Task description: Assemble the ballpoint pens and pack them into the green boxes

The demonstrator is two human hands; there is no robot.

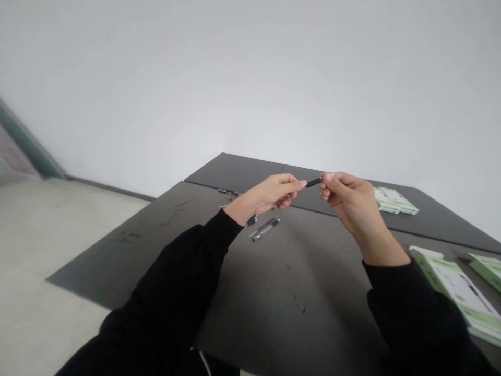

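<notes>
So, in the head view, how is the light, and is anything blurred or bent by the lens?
In the head view, the light is soft and flat, without hard glare; the left hand and right hand look slightly soft, and the wide lens makes the edges of the table slant.

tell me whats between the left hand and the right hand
In the head view, a short stretch of a black pen spans the gap between the left hand and the right hand. Both hands grip it, and nothing else lies between them.

Dark table (pixel 305 318), loose pens (pixel 265 228), green packages (pixel 395 201)
</notes>
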